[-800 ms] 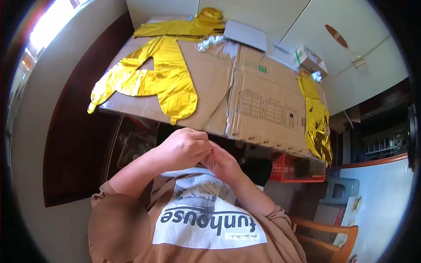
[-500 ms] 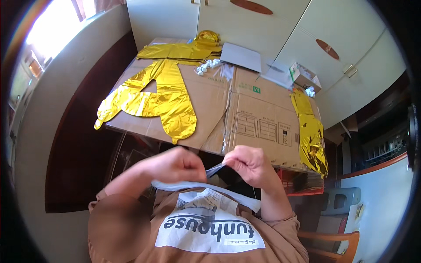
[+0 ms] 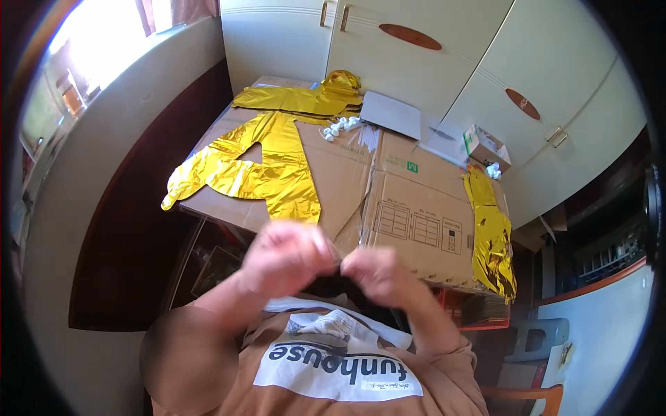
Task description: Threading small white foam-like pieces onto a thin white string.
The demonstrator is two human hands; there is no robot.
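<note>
Both my hands are closed in front of my chest, near the table's front edge, almost touching. My left hand [image 3: 288, 256], blurred by motion, and my right hand [image 3: 380, 274] pinch a thin strip [image 3: 338, 262], of which only a short dark piece shows between the fingertips. Beyond my left hand lies a flat, uninflated gold foil balloon [image 3: 284, 173] shaped like a letter A; the hand hides its lower tip. More folded gold foil [image 3: 298, 100] lies stacked at the far left. Another crumpled gold foil balloon [image 3: 492, 243] hangs over the table's right edge.
Flattened cardboard [image 3: 333, 163] covers the table. At the back are small white pieces [image 3: 340, 127], thin white sticks [image 3: 370, 137], a grey-white panel [image 3: 392, 114] and a small open box [image 3: 487, 147]. White cabinets [image 3: 416, 66] stand behind; a wooden chair [image 3: 527, 393] is at lower right.
My hands have risen away from my chest and come closer together, so less of the strip shows between them. My left hand now covers the A-shaped balloon's lower tip. The view has tilted up slightly.
</note>
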